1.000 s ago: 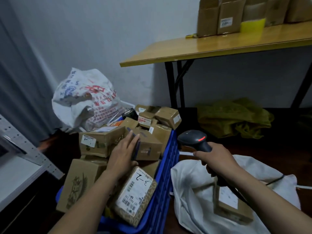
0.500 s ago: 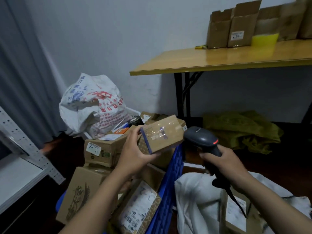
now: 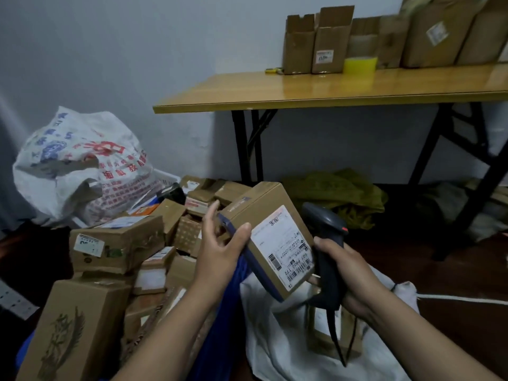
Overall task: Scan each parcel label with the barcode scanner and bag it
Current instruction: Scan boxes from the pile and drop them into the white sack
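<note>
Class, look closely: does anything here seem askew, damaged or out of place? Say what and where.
The parcels at left lie heaped at all angles. On the table, two boxes stand with ragged flaps open. The scanner sits behind the held parcel, not facing its label.

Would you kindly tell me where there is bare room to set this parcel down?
Free: the front strip of the yellow wooden tabletop, before the row of brown cardboard boxes, and the dark floor right of the white cloth sack. Crowded: the blue plastic crate, heaped with parcels.
</note>
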